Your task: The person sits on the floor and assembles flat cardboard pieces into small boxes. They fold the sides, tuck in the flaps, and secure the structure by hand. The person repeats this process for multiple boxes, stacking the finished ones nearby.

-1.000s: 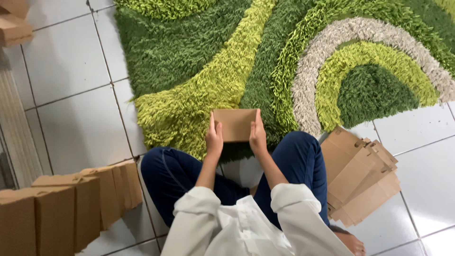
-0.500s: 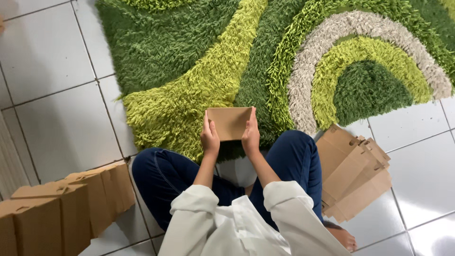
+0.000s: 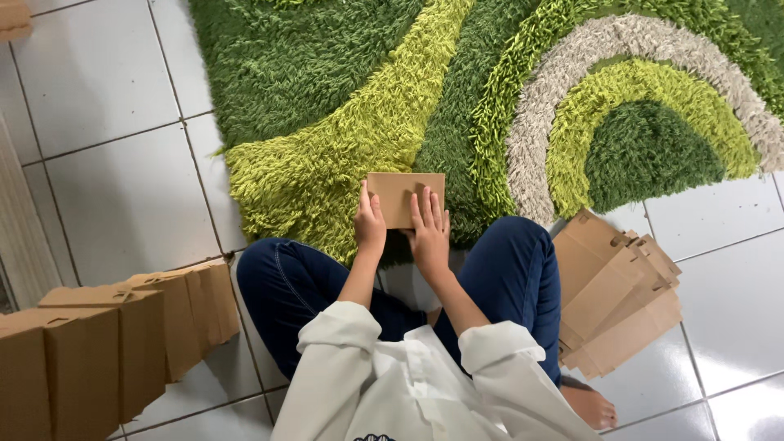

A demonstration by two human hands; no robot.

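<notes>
I sit cross-legged in blue jeans on a white tiled floor at the edge of a shaggy green rug (image 3: 327, 82). A small brown cardboard box (image 3: 398, 194) rests in front of my knees on the rug's edge. My left hand (image 3: 369, 222) grips its left side with the thumb up along the edge. My right hand (image 3: 429, 227) lies flat on its right part, fingers spread over the top face.
A row of folded-up brown cardboard boxes (image 3: 122, 343) stands on the tiles at my left. A stack of flat cardboard blanks (image 3: 616, 290) lies by my right knee. Another brown box corner (image 3: 15, 18) shows at the top left.
My right hand has shifted from the box's right edge onto its top face, fingers flat. The view has drifted slightly; the box stays in the same spot.
</notes>
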